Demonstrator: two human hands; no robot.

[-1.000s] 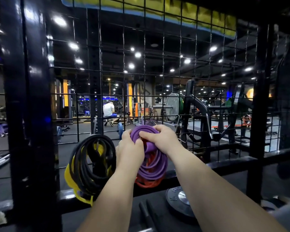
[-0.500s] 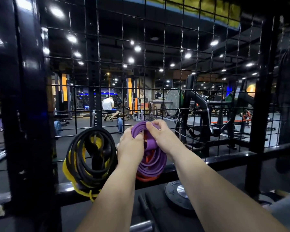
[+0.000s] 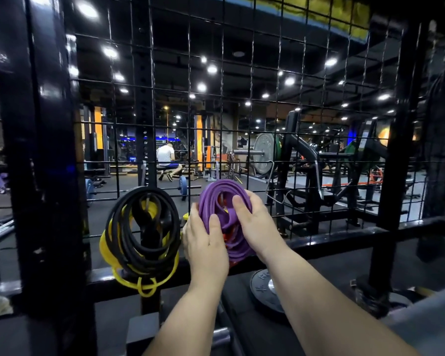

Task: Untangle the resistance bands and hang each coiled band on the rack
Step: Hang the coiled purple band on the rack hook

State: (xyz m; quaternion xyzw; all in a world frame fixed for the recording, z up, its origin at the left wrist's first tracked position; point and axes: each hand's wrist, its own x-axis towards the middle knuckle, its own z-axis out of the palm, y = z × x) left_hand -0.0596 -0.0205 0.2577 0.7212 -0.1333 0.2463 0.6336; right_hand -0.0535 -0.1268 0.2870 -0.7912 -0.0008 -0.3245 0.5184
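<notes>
A coiled purple resistance band point(image 3: 220, 195) sits against the black wire grid rack point(image 3: 265, 104), with a red-orange band point(image 3: 226, 238) showing behind its lower part. My left hand point(image 3: 205, 244) holds the coil's left side, thumb on the front and fingers behind. On the right side, my right hand point(image 3: 256, 226) grips it, thumb laid over the strands. To the left, a black coiled band point(image 3: 129, 227) and a yellow band point(image 3: 147, 285) hang together on the grid. What the purple coil hangs from is hidden.
A thick black upright post point(image 3: 45, 163) stands at the left. The rack's lower crossbar point(image 3: 344, 236) runs under the bands. A black weight plate point(image 3: 263, 287) lies below my right forearm. Beyond the grid are gym machines and a seated person point(image 3: 166, 160).
Both hands have slid from the top of the purple coil down to its sides. The coil's upper loop now shows fully above my fingers.
</notes>
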